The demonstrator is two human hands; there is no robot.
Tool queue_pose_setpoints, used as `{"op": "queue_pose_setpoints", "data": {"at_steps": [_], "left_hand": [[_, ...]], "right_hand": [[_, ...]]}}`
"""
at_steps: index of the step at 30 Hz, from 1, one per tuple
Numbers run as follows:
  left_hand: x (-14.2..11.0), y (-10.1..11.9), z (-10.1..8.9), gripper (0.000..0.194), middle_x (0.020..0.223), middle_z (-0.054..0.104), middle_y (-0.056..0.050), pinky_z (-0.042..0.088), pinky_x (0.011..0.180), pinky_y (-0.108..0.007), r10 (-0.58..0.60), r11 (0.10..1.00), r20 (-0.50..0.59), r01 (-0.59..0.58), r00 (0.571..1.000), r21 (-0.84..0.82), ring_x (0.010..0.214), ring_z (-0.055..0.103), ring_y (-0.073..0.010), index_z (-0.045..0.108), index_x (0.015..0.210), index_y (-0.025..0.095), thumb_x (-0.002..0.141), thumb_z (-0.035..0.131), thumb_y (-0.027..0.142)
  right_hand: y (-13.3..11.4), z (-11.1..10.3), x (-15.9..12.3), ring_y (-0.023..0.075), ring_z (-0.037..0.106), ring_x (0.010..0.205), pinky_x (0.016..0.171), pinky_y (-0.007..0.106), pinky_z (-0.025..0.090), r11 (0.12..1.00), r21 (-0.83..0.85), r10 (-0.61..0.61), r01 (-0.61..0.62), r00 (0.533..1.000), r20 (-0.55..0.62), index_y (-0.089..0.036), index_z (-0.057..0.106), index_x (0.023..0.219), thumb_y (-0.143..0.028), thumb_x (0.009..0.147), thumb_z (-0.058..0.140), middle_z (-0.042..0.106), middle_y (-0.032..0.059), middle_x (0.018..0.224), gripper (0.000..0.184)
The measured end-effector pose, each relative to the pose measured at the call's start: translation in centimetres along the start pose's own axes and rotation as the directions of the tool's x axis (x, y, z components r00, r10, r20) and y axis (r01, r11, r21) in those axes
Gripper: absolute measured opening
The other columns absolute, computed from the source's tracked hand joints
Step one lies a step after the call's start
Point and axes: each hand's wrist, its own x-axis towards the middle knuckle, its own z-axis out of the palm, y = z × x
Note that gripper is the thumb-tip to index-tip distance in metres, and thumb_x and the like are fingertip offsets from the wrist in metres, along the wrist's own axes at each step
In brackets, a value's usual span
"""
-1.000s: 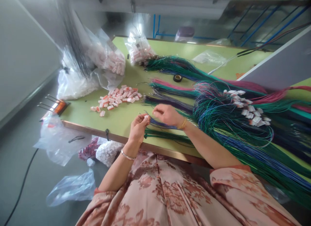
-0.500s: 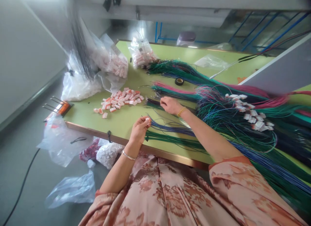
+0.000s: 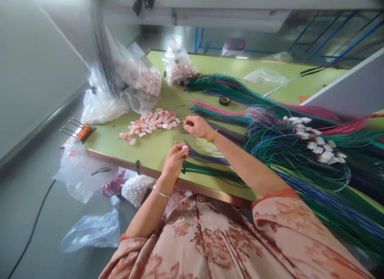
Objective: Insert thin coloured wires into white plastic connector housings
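Observation:
Near the front edge of the table, my left hand (image 3: 173, 162) pinches a small white connector housing (image 3: 185, 148) between thumb and fingers. My right hand (image 3: 196, 127) is just beyond it, fingers drawn together at the ends of a bundle of dark wires (image 3: 228, 134); what lies in the fingertips is too small to make out. To the left of both hands is a loose pile of white-and-orange connector housings (image 3: 154, 122). Blue wires (image 3: 207, 157) and green wires (image 3: 210, 172) lie close to my left hand, to its right.
Finished-looking white connectors (image 3: 319, 145) sit on tangled wires at right. Pink wires (image 3: 216, 108) and a black tape roll (image 3: 225, 100) lie farther back. Bags of housings (image 3: 150, 81) stand at the back left. An orange pronged holder (image 3: 85, 132) is at the left table corner.
My right hand has moved left along the dark wires to their tips, nearer the pile. My left hand still pinches the connector housing in about the same place. The view has shifted slightly.

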Motion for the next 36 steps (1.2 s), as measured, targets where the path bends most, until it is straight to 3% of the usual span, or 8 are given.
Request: {"op": "queue_pose_setpoints", "data": {"at_steps": [4, 8, 16, 30, 36], "left_hand": [[-0.1, 0.0, 0.2, 0.024, 0.079, 0.064, -0.002, 0.043, 0.066, -0.021, 0.003, 0.999, 0.012, -0.003, 1.0, -0.036, 0.067, 0.056, -0.0075, 0.063, 0.087, 0.013, 0.069, 0.078, 0.018], [-0.2, 0.2, 0.5, 0.021, 0.079, 0.062, -0.001, 0.043, 0.066, -0.02, 0.009, 0.995, 0.048, -0.004, 0.999, -0.098, 0.067, 0.054, -0.0067, 0.063, 0.088, 0.014, 0.071, 0.076, 0.017], [-0.1, 0.2, 0.9, 0.016, 0.08, 0.061, -0.001, 0.047, 0.07, -0.019, -0.09, 0.975, 0.072, 0.103, 0.993, -0.197, 0.069, 0.057, -0.0064, 0.063, 0.089, 0.015, 0.076, 0.071, 0.012], [-0.5, 0.0, 0.8, 0.017, 0.082, 0.061, -0.001, 0.048, 0.071, -0.021, -0.072, 0.984, 0.08, 0.084, 0.994, -0.16, 0.071, 0.057, -0.0078, 0.066, 0.089, 0.017, 0.074, 0.073, 0.013], [-0.4, -0.3, 0.5, 0.023, 0.082, 0.064, -0.001, 0.046, 0.074, -0.023, 0.024, 0.995, 0.069, -0.017, 0.997, -0.097, 0.072, 0.057, -0.008, 0.066, 0.088, 0.017, 0.07, 0.079, 0.019]], "right_hand": [[-0.5, -0.1, -1.2, 0.0101, 0.046, 0.058, 0.057, 0.023, 0.036, 0.992, 0.118, 0.046, -0.042, 0.998, -0.031, -0.014, 0.061, 0.069, -0.029, 0.07, 0.056, 0.057, -0.0005, 0.061, 0.015], [-1.6, -0.3, -4.4, 0.0086, 0.042, 0.055, 0.053, 0.022, 0.033, 0.975, 0.209, 0.082, -0.075, 0.996, -0.028, -0.014, 0.062, 0.07, -0.031, 0.068, 0.059, 0.055, -0.0011, 0.06, 0.018], [-2.1, 0.1, -9.3, 0.0068, 0.037, 0.051, 0.049, 0.021, 0.029, 0.97, 0.217, 0.123, -0.113, 0.992, -0.035, -0.015, 0.059, 0.071, -0.034, 0.072, 0.059, 0.053, -0.0025, 0.058, 0.019], [-1.5, 1.3, -10.4, 0.0088, 0.039, 0.05, 0.051, 0.023, 0.028, 0.994, 0.042, 0.106, -0.103, 0.99, -0.09, -0.017, 0.056, 0.065, -0.034, 0.08, 0.054, 0.05, -0.0031, 0.053, 0.023], [-1.6, 1.7, -10.6, 0.009, 0.038, 0.05, 0.051, 0.023, 0.028, 0.988, 0.073, 0.143, -0.136, 0.984, -0.104, -0.018, 0.053, 0.063, -0.036, 0.082, 0.054, 0.048, -0.0032, 0.053, 0.026]]}}
